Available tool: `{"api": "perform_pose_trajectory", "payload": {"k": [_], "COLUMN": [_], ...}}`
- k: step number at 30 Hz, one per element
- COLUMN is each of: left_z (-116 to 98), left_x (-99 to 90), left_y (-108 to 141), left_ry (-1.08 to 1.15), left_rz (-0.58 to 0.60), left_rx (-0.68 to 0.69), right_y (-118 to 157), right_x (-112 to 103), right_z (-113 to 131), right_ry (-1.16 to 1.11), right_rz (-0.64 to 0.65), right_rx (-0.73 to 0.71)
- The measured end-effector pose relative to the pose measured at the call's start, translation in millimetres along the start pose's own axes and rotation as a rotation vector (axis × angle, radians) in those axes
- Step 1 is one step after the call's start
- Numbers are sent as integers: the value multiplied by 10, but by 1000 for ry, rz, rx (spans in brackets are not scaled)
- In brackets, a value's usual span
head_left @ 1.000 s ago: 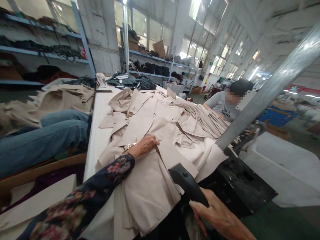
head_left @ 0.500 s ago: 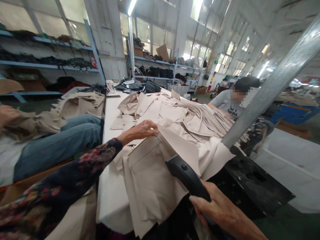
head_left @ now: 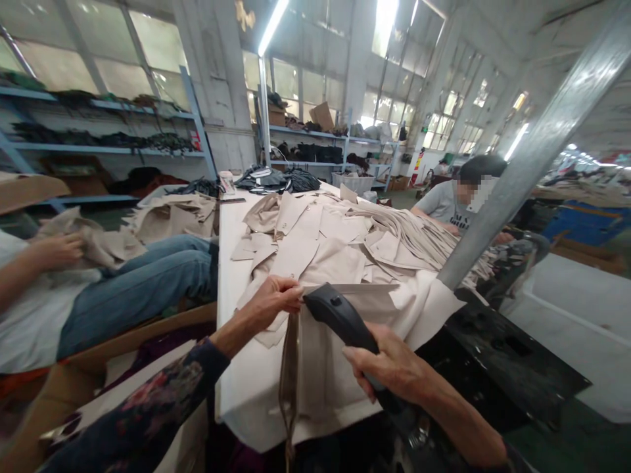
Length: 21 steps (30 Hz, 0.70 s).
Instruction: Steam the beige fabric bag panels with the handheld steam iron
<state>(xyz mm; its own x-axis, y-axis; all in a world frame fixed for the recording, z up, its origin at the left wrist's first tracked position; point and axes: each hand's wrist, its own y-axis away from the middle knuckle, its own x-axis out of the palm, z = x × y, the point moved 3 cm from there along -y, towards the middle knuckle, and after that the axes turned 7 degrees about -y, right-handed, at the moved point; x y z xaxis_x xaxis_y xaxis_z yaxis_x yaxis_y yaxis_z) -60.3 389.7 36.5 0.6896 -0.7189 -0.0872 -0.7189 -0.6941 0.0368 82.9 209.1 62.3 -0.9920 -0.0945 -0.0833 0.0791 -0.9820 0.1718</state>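
My left hand (head_left: 273, 302) pinches the upper corner of a beige fabric piece (head_left: 323, 374) that hangs over the near end of the white table (head_left: 246, 401). A brown strip (head_left: 288, 374) runs down the fabric's left side. My right hand (head_left: 394, 361) is wrapped around a black curved hand-held tool (head_left: 340, 315). The tool's tip is close to my left fingertips, at the fabric's top edge. Its lower end is lost in shadow beneath my right wrist.
Beige cut pieces (head_left: 409, 233) are heaped across the table. A metal post (head_left: 493, 203) slants up on the right, by a black board (head_left: 497, 361). To the left, a seated person in jeans (head_left: 148, 295) handles beige fabric; another person (head_left: 444, 200) sits beyond the post.
The fabric has turned so its top edge lies more level and the brown strip shows. The tool has moved left and up, nearer my left fingertips. The view has shifted slightly.
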Motion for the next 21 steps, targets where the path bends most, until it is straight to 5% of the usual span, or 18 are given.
{"api": "perform_pose_trajectory", "payload": {"k": [7,12,21], "left_z": [106,93,97], "left_x": [169,194,310], "left_y": [182,233,383], "left_ry": [239,266,224], "left_rz": [-161,-206,-219], "left_rx": [-38,-40,57], "right_y": [51,247,174], "right_x": [-165,-103,53], "right_z": [223,156,105], "right_ry": [57,53,-48], "right_rz": [-119,-48,27], "right_rx": [-47,30,47]}}
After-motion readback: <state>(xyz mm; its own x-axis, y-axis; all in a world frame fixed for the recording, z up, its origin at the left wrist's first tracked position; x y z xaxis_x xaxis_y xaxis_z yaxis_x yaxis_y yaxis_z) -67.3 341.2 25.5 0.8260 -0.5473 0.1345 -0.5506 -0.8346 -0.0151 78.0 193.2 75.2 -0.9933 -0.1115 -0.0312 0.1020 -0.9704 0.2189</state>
